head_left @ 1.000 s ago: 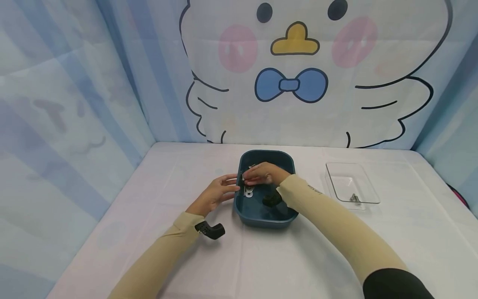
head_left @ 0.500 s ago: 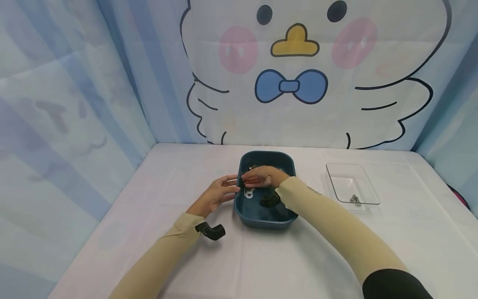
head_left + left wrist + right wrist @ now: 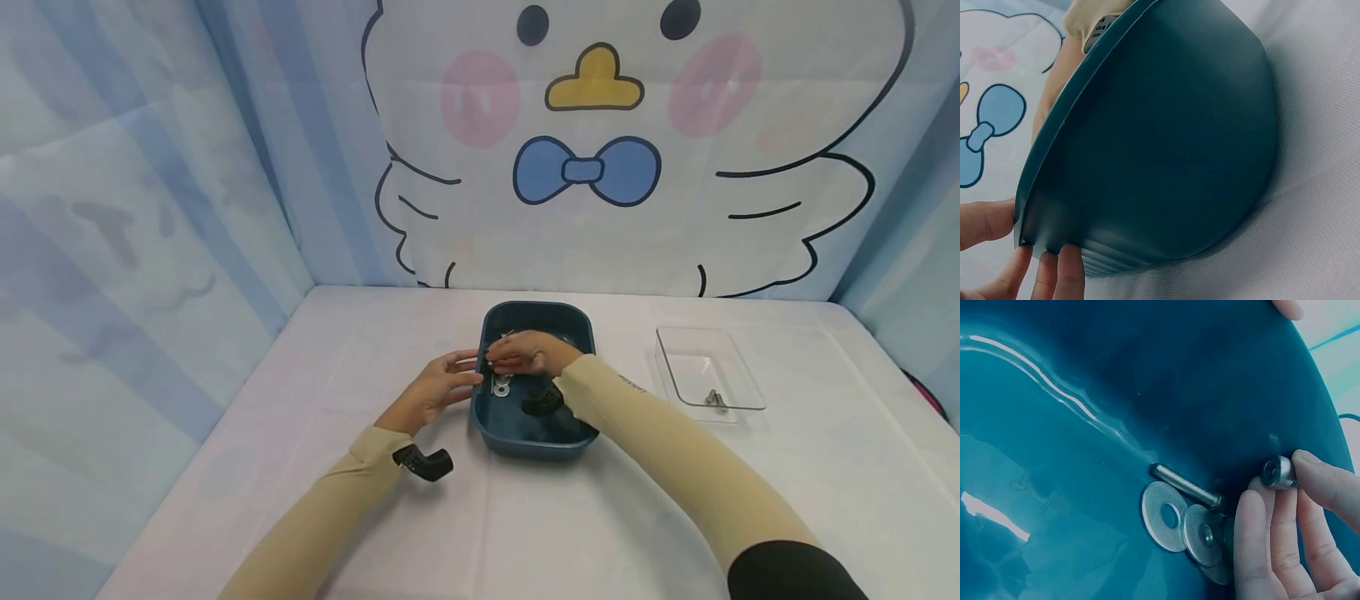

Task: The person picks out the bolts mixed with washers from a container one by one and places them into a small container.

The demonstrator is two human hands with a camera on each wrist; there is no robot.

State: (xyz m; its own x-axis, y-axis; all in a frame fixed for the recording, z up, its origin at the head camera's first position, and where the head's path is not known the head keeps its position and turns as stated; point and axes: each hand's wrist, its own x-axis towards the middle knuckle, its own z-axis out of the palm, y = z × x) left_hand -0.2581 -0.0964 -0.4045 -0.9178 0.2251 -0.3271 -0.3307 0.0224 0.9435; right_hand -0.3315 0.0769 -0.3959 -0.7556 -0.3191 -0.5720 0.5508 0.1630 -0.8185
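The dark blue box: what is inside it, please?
I see washers, a loose bolt, and the right hand pinching another bolt. Whatever lies beneath this hand is covered.

Right sleeve [image 3: 678, 450], tan: one short row of dark lettering [image 3: 632, 382], running lengthwise along its upper edge, just behind the cuff [image 3: 574, 380].
Sleeve wording: too small and blurred to read.
Head view, both wrist views: no text, brand or number legible.

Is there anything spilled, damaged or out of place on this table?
Nothing stands out. The washers lie inside the teal bin, the right hand pinches a socket-head screw, and small metal parts sit in the clear box.
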